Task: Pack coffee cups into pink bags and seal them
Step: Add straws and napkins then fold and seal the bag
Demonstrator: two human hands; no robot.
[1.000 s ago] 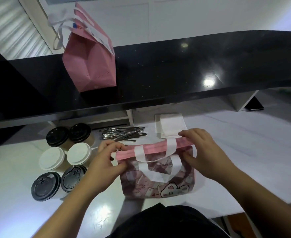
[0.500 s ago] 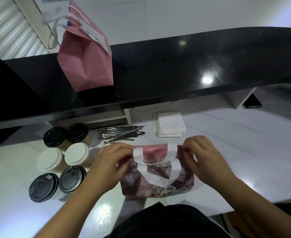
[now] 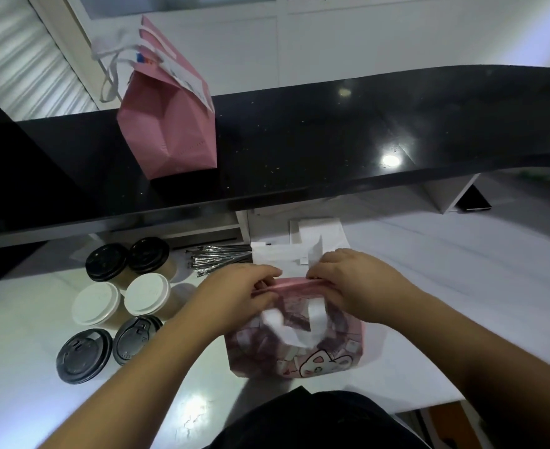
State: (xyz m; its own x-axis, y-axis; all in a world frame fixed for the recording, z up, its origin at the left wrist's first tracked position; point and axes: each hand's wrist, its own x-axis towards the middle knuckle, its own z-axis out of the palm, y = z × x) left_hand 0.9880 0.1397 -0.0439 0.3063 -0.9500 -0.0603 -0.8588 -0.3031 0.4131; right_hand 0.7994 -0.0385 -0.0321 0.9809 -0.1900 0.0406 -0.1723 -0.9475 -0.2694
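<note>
Our left hand (image 3: 239,294) and right hand (image 3: 353,285) pinching the pink bag (image 3: 299,348) top fold, six lidded cups (image 3: 121,303) left of it

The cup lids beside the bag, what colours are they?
Four lids are black and two white, seen in the head view, the only one.

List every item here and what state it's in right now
Patterned pink paper bag: top folded over, pinched by both hands.
Left hand: gripping the fold.
Right hand: gripping the fold.
Plain pink paper bag on black counter: upright, top folded shut.
Six lidded paper cups: upright, unpacked.
</note>
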